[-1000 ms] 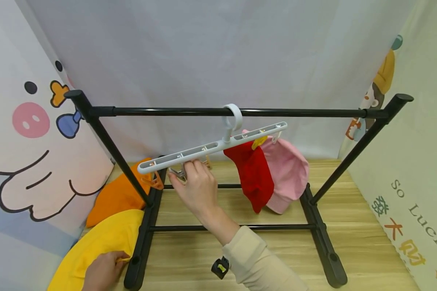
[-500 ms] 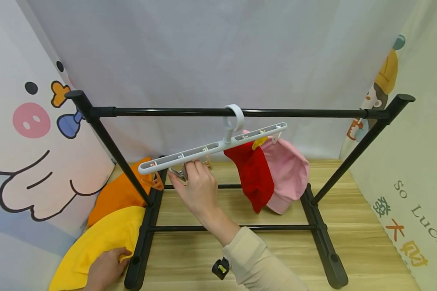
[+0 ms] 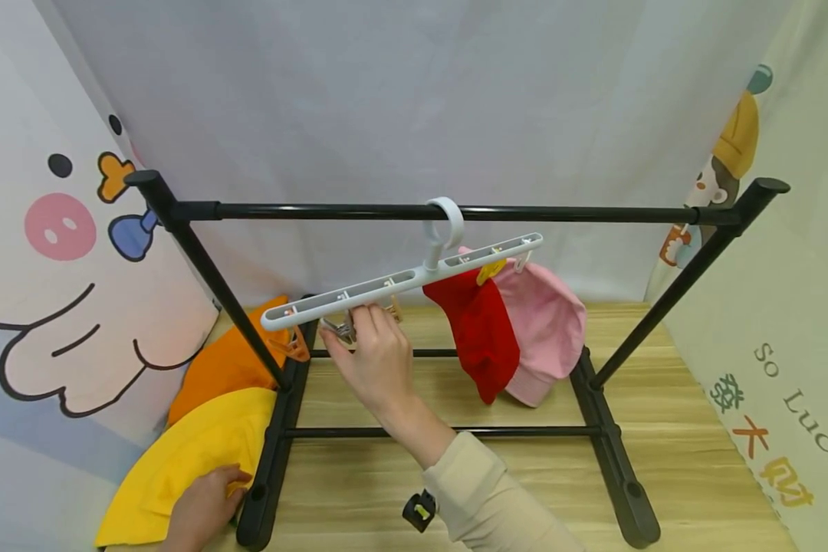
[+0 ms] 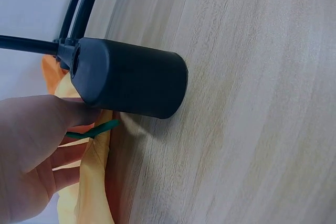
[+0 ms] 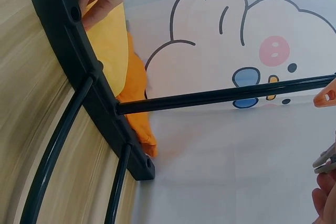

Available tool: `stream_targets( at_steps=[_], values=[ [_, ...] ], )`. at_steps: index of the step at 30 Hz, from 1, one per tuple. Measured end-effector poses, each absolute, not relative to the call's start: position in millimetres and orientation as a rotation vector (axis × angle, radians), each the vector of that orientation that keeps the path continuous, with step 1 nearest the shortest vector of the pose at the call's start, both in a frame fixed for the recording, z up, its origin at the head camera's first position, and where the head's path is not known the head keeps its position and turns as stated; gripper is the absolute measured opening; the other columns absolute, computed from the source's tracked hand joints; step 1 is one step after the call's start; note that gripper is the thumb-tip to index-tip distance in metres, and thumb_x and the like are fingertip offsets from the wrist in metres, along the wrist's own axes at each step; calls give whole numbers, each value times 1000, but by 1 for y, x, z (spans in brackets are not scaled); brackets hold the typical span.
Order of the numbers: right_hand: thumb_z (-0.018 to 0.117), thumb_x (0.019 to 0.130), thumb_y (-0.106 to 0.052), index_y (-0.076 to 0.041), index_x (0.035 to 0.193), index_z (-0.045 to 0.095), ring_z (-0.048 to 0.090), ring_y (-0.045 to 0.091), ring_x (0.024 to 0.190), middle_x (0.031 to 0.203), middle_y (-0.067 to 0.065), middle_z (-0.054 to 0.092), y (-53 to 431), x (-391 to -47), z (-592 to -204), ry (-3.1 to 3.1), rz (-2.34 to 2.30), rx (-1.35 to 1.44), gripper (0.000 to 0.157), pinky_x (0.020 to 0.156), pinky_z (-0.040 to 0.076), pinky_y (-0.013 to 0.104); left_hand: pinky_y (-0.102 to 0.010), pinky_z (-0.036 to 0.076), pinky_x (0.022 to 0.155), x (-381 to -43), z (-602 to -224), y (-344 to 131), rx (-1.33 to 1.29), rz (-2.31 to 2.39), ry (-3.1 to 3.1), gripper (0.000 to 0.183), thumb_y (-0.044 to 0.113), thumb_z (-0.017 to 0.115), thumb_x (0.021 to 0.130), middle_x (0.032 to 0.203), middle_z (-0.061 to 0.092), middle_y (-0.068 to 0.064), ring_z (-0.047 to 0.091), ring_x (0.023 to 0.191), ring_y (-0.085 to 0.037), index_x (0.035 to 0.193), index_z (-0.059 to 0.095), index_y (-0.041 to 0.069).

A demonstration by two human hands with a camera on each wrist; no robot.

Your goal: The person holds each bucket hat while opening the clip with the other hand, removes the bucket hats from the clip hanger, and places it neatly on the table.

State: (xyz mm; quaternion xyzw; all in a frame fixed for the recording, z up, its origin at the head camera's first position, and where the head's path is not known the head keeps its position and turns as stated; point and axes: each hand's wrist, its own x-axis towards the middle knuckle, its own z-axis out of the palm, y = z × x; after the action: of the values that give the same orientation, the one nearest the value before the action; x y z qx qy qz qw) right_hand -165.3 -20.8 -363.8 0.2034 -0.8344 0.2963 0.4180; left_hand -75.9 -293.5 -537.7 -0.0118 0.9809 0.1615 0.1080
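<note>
My left hand (image 3: 205, 502) holds the near edge of a yellow cloth hat (image 3: 179, 452), beside the rack's left foot. In the left wrist view, a green strip (image 4: 100, 129) shows between thumb and fingers at the yellow fabric's edge. Under the left half of a white clip hanger (image 3: 359, 293), my right hand (image 3: 379, 364) pinches a grey clothespin (image 3: 338, 330). An orange clothespin (image 3: 293, 346) hangs at the hanger's left end. From its right half hang a red cap (image 3: 476, 330), by a yellow clothespin (image 3: 491, 271), and a pink cap (image 3: 545, 330).
The hanger hooks over the top bar (image 3: 317, 211) of a black rack, which stands on a wood-grain surface (image 3: 524, 491). An orange cloth hat (image 3: 231, 360) lies behind the yellow one, against the printed left curtain (image 3: 62, 330).
My left hand and the yellow hat have shifted slightly away from me and to the right. My right hand stays on the grey clothespin.
</note>
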Motion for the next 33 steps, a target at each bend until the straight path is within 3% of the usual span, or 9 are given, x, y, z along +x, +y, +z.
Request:
stream_targets(
  at_steps=[8,20,28,33],
  values=[
    [72,78,-31,-8,88,56,52,13,67,75,0,54,-18,-164,-364,-2084,751,509,30,56,45,23,-52,48,79,-78,-538,-289,-3,461,2910,17,5,68,78,117,59,-23,59,99,-39,94,71,9],
    [72,78,-31,-8,87,55,51,12,66,74,-1,54,-17,-163,-363,-2067,727,551,30,56,44,22,-53,48,80,-77,-538,-291,-22,464,2886,18,7,68,79,119,58,-23,58,100,-40,97,71,10],
    [71,79,-32,-8,90,55,53,12,68,76,-1,55,-16,-162,-365,-2086,742,571,31,57,45,22,-48,50,76,-77,-536,-291,-51,493,2854,18,10,68,80,101,65,-11,61,88,-27,98,69,10],
    [71,79,-32,-8,92,55,54,12,68,76,-2,56,-15,-161,-365,-2078,755,580,31,57,46,22,-49,49,77,-77,-531,-290,-78,503,2827,19,15,66,82,101,64,-11,61,88,-27,100,68,9]
  ],
)
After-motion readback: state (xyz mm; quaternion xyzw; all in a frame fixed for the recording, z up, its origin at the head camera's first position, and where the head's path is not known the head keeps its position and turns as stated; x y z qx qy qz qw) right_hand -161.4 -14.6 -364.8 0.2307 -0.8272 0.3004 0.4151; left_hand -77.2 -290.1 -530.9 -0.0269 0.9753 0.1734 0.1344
